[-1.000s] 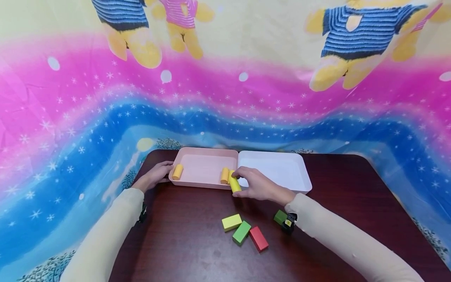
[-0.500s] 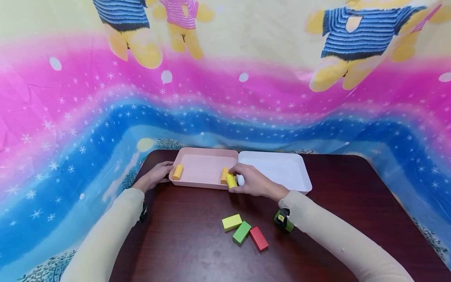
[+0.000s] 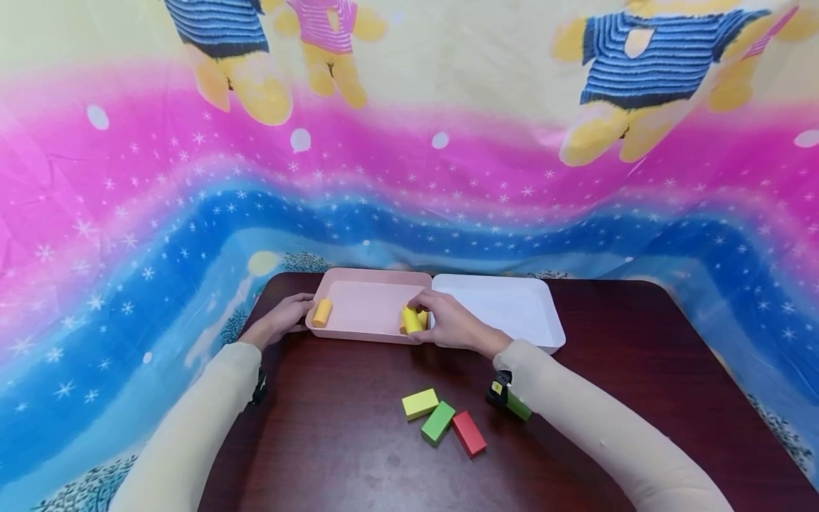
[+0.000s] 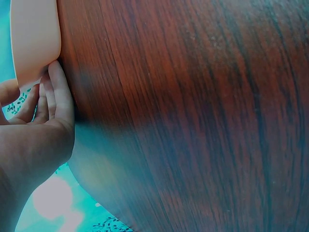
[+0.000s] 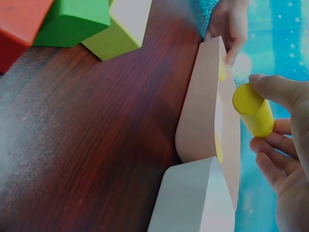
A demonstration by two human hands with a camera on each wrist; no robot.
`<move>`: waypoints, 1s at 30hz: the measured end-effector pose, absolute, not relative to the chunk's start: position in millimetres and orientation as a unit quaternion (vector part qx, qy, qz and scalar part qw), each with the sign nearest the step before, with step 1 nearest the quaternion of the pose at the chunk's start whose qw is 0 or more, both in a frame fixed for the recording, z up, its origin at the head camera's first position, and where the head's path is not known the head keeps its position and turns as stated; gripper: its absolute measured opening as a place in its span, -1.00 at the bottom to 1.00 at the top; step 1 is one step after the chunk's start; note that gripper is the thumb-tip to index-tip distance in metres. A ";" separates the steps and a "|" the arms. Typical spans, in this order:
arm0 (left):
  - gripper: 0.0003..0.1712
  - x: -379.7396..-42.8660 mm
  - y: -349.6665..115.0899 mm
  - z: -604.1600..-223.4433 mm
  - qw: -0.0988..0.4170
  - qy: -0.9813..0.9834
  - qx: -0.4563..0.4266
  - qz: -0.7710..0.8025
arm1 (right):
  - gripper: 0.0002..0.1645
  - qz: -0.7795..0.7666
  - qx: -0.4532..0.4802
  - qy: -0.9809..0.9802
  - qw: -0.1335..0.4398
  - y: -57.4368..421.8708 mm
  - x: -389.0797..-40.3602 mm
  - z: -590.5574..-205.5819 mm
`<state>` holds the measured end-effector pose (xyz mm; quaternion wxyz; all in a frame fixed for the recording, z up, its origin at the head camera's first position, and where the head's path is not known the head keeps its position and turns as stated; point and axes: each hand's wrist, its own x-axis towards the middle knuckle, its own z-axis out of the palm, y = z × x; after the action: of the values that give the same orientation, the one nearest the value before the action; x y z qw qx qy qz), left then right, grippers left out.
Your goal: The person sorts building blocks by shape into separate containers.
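Observation:
Between the thumb and fingers of my right hand (image 3: 457,325) is a bright yellow cylinder (image 3: 411,320), tilted over the near right corner of the pink tray (image 3: 365,302). The right wrist view shows the same yellow cylinder (image 5: 258,116) pinched near its two ends. Behind and beside it, partly hidden, lie more yellow cylinders (image 3: 423,319) in that corner. Another orange-yellow cylinder (image 3: 322,313) leans at the tray's left end. There my left hand (image 3: 284,320) holds the tray's edge; in the left wrist view its fingers (image 4: 59,89) touch the tray's corner.
A white tray (image 3: 502,309) stands against the pink one's right side. In front, on the dark wooden table (image 3: 333,427), lie a yellow-green block (image 3: 419,404), a green block (image 3: 438,423) and a red block (image 3: 470,434). Another green block (image 3: 518,407) is partly under the right wrist.
My right hand has moved left with the yellow cylinder, from the gap between the trays to over the pink tray's right corner. The left hand has stayed at the tray's left end.

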<state>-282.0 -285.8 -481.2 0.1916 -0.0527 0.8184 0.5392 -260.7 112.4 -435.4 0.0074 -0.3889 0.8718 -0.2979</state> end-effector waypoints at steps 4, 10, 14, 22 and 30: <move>-0.33 -281.5 -285.6 -480.6 0.192 0.818 -0.051 0.540 | -0.35 -0.293 -0.383 0.876 0.008 108.4 -263.5 -436.3; -0.33 -281.9 -285.3 -480.1 0.192 0.817 -0.050 0.541 | -0.32 -0.303 -0.367 0.879 0.019 102.3 -266.8 -437.7; -0.33 -282.1 -286.0 -480.7 0.192 0.816 -0.047 0.543 | -0.31 -0.311 -0.365 0.877 0.017 98.7 -269.5 -439.6; -0.32 -281.2 -286.6 -479.6 0.192 0.817 -0.046 0.541 | -0.30 -0.324 -0.364 0.873 0.017 89.8 -272.3 -441.0; -0.33 -280.1 -284.6 -477.5 0.195 0.817 -0.050 0.540 | -0.30 -0.320 -0.349 0.880 0.020 82.6 -274.9 -446.3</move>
<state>-280.1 -284.6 -477.5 0.1954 -0.0498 0.8173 0.5397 -274.9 82.6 -446.3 0.0197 -0.3492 0.8803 -0.3204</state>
